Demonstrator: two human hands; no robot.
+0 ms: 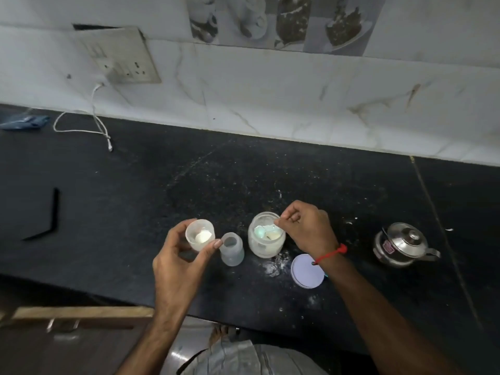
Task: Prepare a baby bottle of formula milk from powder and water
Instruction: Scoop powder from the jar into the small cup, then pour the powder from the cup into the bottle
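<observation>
Head view: our left hand [178, 255] is raised over the black counter [135, 198], thumb and fingers curled round a small translucent cup [199, 235] with white powder in it. Baby bottle [232, 249] stands open just right of that cup, on the counter. Our right hand [308, 228] hovers at the powder jar [266, 235], fingers pinching a scoop handle dipped into the jar. Jar lid [305, 270] lies under the right wrist. Steel kettle [403, 243] sits well to the right.

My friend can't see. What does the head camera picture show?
A person's right hand dips a scoop into an open powder jar while the left hand holds a small cup, beside an open bottle on a black counter.
</observation>
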